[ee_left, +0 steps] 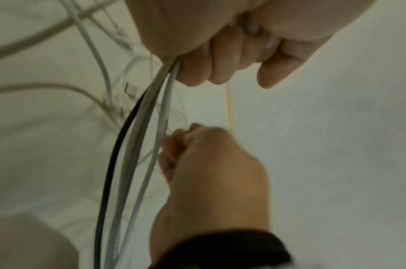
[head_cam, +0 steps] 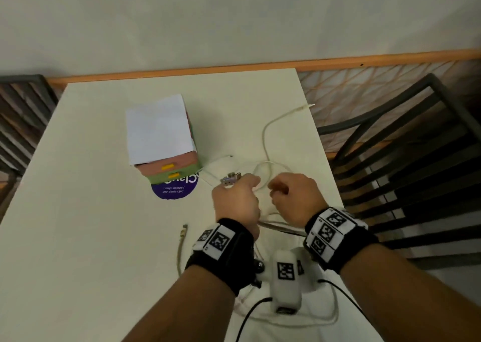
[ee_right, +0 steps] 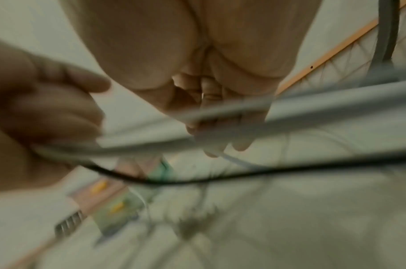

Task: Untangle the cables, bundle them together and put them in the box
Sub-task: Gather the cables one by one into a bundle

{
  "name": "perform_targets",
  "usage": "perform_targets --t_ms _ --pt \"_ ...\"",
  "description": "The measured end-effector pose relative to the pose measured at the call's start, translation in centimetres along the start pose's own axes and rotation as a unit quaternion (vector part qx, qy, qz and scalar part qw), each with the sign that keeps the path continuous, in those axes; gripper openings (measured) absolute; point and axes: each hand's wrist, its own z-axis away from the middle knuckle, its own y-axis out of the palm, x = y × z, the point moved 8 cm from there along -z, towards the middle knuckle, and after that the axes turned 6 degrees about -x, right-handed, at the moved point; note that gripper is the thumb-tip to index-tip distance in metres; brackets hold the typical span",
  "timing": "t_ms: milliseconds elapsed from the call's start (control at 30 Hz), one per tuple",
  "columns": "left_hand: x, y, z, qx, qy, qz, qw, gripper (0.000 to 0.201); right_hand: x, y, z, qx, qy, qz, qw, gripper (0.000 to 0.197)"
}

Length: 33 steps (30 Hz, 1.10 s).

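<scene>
L hand (head_cam: 235, 201) grip: fingers curled tight round a gathered bunch of cables (ee_left: 137, 138), several pale ones plus one black, w/ USB plugs (head_cam: 230, 181) sticking out past the knuckles. R hand (head_cam: 291, 198) grip: fingers curled, seems to be pinching a thin pale strand just beside the L fist; exact contact too blurred to call.

Progress, my read: partway. A few ends are collected in the L fist, but plenty is loose. One long white cable (head_cam: 268, 133) loops off toward the far R table edge, its plug nearly at the rim; a beige cable (head_cam: 181, 248) lies apart on the near L side; more strands trail below the wrists toward the body. No tie or wrap visible yet, nothing in the box (head_cam: 161, 133).

Box sits on the table (head_cam: 78, 211), left of the hands, close by, on a purple round sticker (head_cam: 174, 189). A white sheet covers its top; the yellow tabs look like drawer pulls, so it prob. needs opening first. Dark chair (head_cam: 406, 164) at R, beside the table edge: the far plug could slip off there when pulled.
</scene>
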Motion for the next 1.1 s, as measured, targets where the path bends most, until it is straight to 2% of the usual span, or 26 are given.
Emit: perform_targets --t_ms 33,100,167,300,400,500,633,700,733,800,867,933,1033,1100 --pt "-0.1 -0.9 -0.6 -0.012 -0.005 0.002 1.0 0.023 -0.4 1.5 -0.5 0.013 0.008 0.076 0.997 0.022" --pt "0.3 -2.5 -1.3 -0.03 -0.013 -0.001 0.999 0.019 -0.8 4.8 -1.4 0.068 0.003 0.16 0.985 0.019" --pt "1.0 -3.7 -1.7 -0.047 -0.019 0.011 0.999 0.024 -0.8 7.0 -2.0 0.099 -0.007 0.199 0.975 0.028" --pt "1.2 -4.8 -2.5 -0.057 -0.019 0.023 0.998 0.025 -1.1 9.1 -2.7 0.081 -0.021 0.246 0.966 0.019" --pt "0.7 -4.9 -3.2 -0.048 -0.021 0.023 0.998 0.024 -0.4 10.5 -2.1 0.095 -0.097 0.309 0.941 0.021" --pt "0.7 -4.7 -3.4 -0.042 -0.036 0.027 0.998 0.024 0.1 10.5 -1.7 0.11 -0.112 0.296 0.942 0.027" --pt "0.6 -4.3 -3.2 -0.024 -0.041 0.021 0.999 0.023 0.8 10.1 -1.4 0.119 -0.102 0.298 0.942 0.02" --pt "0.4 -4.1 -3.2 -0.014 -0.039 0.021 0.999 0.022 1.3 10.0 -1.1 0.131 -0.108 0.301 0.938 0.026" --pt "0.3 -4.0 -3.2 -0.007 -0.037 0.019 0.999 0.023 1.4 9.8 -1.0 0.137 -0.111 0.284 0.943 0.027" --pt "-0.2 -3.7 -3.2 0.009 -0.018 0.003 1.0 0.025 1.6 8.5 -1.0 0.141 -0.094 0.199 0.965 0.016" --pt "-1.0 -3.1 -3.3 0.024 0.023 -0.03 0.999 0.027 2.1 6.1 -1.1 0.11 -0.078 0.1 0.986 0.009" --pt "-1.9 -2.4 -3.3 0.04 0.073 -0.066 0.994 0.028 3.3 3.2 -1.0 0.071 -0.079 0.028 0.994 0.005" --pt "-2.6 -1.2 -2.8 0.072 0.104 -0.083 0.988 0.027 5.2 0.0 -0.8 0.053 -0.089 -0.126 0.987 0.004" --pt "-2.5 -0.7 -2.4 0.088 0.069 -0.072 0.991 0.031 5.9 -1.0 -0.8 0.055 -0.097 -0.206 0.972 0.007"
